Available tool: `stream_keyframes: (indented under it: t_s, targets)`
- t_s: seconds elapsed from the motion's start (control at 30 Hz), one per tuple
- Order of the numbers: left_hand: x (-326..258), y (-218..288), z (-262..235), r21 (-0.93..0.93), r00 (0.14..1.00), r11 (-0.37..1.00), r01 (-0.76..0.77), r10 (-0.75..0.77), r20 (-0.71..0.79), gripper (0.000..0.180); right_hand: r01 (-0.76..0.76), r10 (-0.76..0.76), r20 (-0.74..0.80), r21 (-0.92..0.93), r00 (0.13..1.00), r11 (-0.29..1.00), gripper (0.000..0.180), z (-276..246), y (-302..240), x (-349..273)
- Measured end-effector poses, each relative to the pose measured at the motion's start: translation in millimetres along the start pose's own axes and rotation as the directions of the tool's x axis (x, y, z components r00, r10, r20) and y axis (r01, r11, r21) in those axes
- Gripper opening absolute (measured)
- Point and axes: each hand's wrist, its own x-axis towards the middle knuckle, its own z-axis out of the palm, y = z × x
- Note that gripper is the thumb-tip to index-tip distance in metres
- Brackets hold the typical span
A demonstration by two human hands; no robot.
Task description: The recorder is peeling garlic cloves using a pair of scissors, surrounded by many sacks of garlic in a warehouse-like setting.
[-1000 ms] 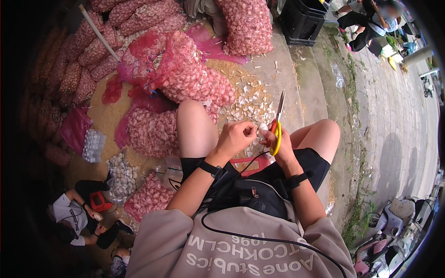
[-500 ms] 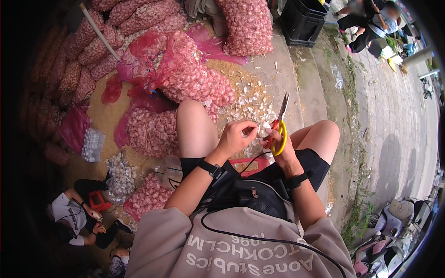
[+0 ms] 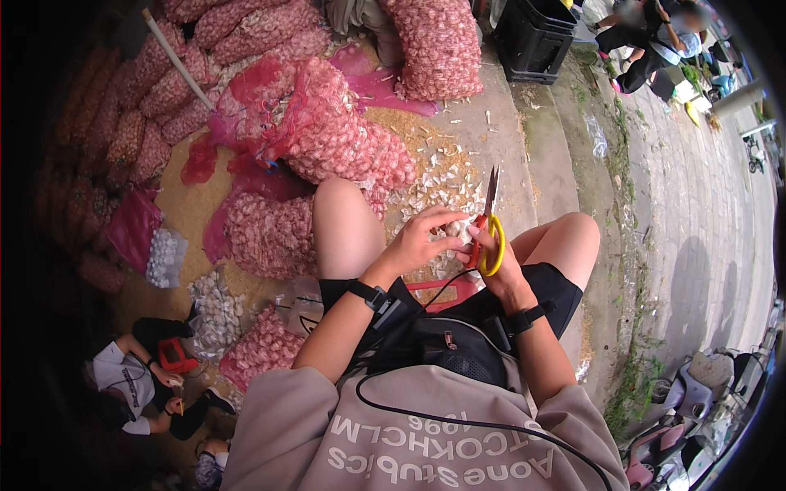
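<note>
A pale garlic bulb [image 3: 457, 230] sits between my hands, over the ground in front of my lap. My left hand [image 3: 417, 244] has its thumb and forefinger around the bulb from the left. In my right hand [image 3: 505, 272] are scissors with red and yellow handles [image 3: 494, 255]; their blades [image 3: 491, 192] point away from me, nearly together. The right fingertips also reach the bulb's right side, and part of it is hidden by fingers. Garlic skins and stem bits [image 3: 434, 184] are scattered on the ground beyond my hands.
Mesh sacks of garlic [image 3: 344, 135] lie ahead and left; another sack [image 3: 434, 49] stands beyond. Black crates [image 3: 534, 41] are at the far right. A co-worker [image 3: 135, 380] sits lower left near a bag of white bulbs [image 3: 214, 307]. Parked scooters [image 3: 696, 393] line the right.
My left thumb and forefinger have moved from a pinch to apart around the bulb. The scissors have tilted slightly left. A co-worker's hands have shifted a little.
</note>
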Motion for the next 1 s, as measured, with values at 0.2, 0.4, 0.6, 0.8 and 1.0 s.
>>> stream_keyframes:
  t_s: [0.2, 0.4, 0.6, 0.8, 1.0]
  targets:
    - [-0.3, 4.7, 1.8, -0.025, 0.998, 0.998, 0.061, -0.06, 0.034, 0.044, 0.031, -0.03, 0.037, -0.029, 0.999, 0.999, 0.037, 3.0, -4.0, -3.5]
    - [-0.5, -1.8, 12.0, -0.132, 1.0, 0.991, -0.005, 0.005, -0.001, 0.035, 0.048, -0.062, 0.113, 0.125, 0.992, 0.991, 0.028, -3.7, 1.4, -0.5]
    - [-4.6, -3.1, 19.2, -0.142, 0.998, 0.989, 0.035, -0.043, -0.054, 0.031, 0.119, -0.122, 0.018, 0.106, 0.992, 0.987, 0.026, 10.3, 4.5, -2.5]
    - [-2.7, -0.7, 21.7, -0.216, 0.988, 0.973, 0.085, -0.111, -0.109, 0.029, 0.102, -0.102, -0.028, 0.024, 0.994, 0.994, 0.022, 6.5, 7.3, 2.0]
    - [-0.2, -11.6, 21.7, -0.308, 0.975, 0.94, 0.149, -0.192, -0.114, 0.029, 0.085, -0.083, -0.047, 0.025, 0.995, 0.996, 0.026, 4.7, 9.8, 6.3]
